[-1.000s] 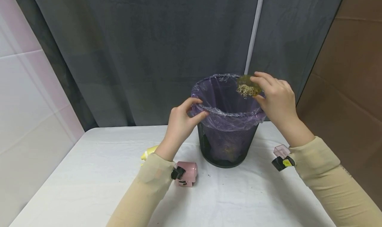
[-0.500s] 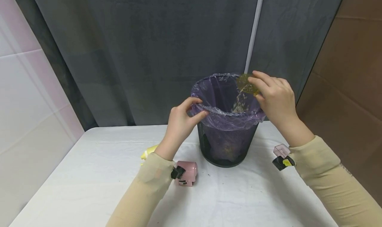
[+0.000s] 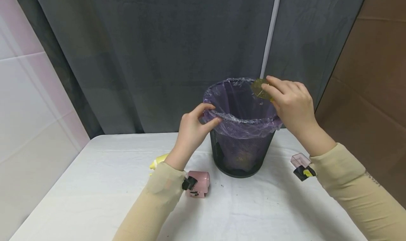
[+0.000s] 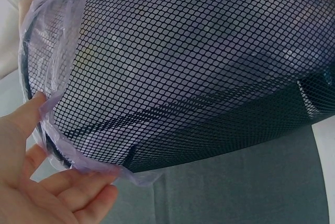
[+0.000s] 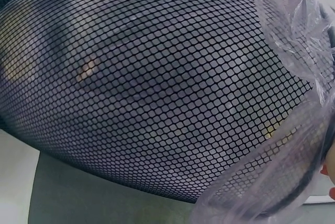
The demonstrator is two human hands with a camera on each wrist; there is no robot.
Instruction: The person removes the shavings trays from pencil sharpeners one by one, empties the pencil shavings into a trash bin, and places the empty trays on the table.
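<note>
A black mesh trash bin (image 3: pixel 219 156) with a purple plastic liner (image 3: pixel 244 128) stands upright on the white table. My left hand (image 3: pixel 193 128) pinches its near-left rim through the liner, thumb and fingers on either side; the left wrist view shows this hand (image 4: pixel 57 187) at the rim too. Over the right side of the opening, my right hand (image 3: pixel 293 103) holds a small translucent yellow container (image 3: pixel 259 88), tipped down, between thumb and fingers. A few pale shavings cling to it. In the right wrist view the bin's mesh (image 5: pixel 157 88) fills most of the frame; this hand is barely visible.
A pink device (image 3: pixel 199 184), perhaps a desk pencil sharpener, lies by my left wrist. A yellow thing (image 3: pixel 158 160) is partly hidden behind that wrist. A clear pinkish box (image 3: pixel 300 160) sits near my right wrist. Dark curtain hangs behind the table.
The heap of pale shavings in the yellow container has slid out and dropped into the bin. My right hand has tilted slightly; the left hand keeps its place on the rim.
</note>
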